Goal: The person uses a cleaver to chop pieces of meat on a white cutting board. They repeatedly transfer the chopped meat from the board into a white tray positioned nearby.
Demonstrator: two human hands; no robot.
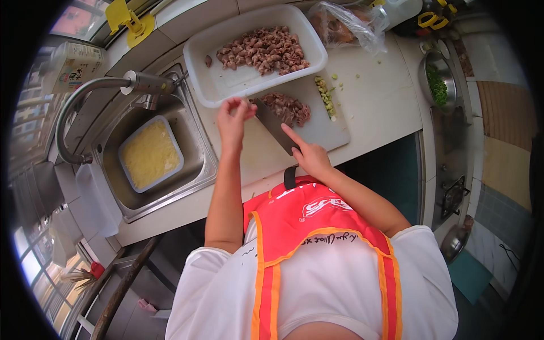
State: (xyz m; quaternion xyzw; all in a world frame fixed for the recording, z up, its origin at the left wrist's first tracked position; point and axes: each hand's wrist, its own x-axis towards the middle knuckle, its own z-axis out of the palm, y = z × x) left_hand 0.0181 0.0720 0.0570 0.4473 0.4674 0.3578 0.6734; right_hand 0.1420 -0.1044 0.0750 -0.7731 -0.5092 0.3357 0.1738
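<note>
My right hand (312,157) grips the handle end of a kitchen cleaver (276,129), its index finger stretched along the blade. At the cleaver's far end, my left hand (236,114) is raised near the corner of a white plastic tub, fingers curled; whether it pinches a small piece cannot be told. Sliced dark meat (287,108) lies heaped beside the blade on a white cutting board (335,138). Chopped pale green vegetable pieces (325,97) form a strip on the board's right part. Behind it, the white plastic tub (199,91) holds many small whole pieces of meat, which look like poultry gizzards or hearts (267,49).
Left is a steel sink (197,163) with a tray of yellowish shreds (151,155) under a curved faucet (63,127). A plastic bag (348,25) lies at the back. Rightward stand a steel bowl of chopped greens (437,85) and a gas burner (454,195).
</note>
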